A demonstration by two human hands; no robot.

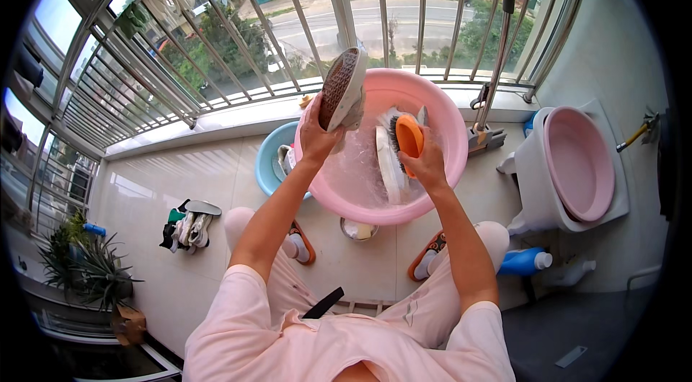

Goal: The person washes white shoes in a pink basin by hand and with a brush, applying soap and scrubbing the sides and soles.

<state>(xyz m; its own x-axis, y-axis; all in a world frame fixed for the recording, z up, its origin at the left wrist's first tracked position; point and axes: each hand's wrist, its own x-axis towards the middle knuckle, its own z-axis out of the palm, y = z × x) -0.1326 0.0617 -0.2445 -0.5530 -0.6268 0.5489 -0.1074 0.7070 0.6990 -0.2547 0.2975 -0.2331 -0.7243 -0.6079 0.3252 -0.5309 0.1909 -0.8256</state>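
Note:
My left hand (pixel 319 136) grips a pale shoe (pixel 351 93) and holds it up over the left rim of a large pink basin (pixel 459 152). The shoe's brown patterned sole (pixel 337 82) faces left. In my right hand (pixel 430 160) is a scrubbing brush (pixel 410 136) with an orange handle and dark bristles, held above the basin. Under the brush, a white shoe (pixel 388 157) lies partly in the sudsy water (pixel 359 171). Part of that shoe is hidden by the brush and hand.
A blue basin (pixel 265 157) with shoes stands partly behind the pink one. Several shoes (pixel 189 228) lie on the floor at left. A small metal bowl (pixel 358 230) sits before my feet. A mop (pixel 484 136), a white stool (pixel 524 166) with a pink tub (pixel 576 166), and bottles (pixel 524 261) stand right.

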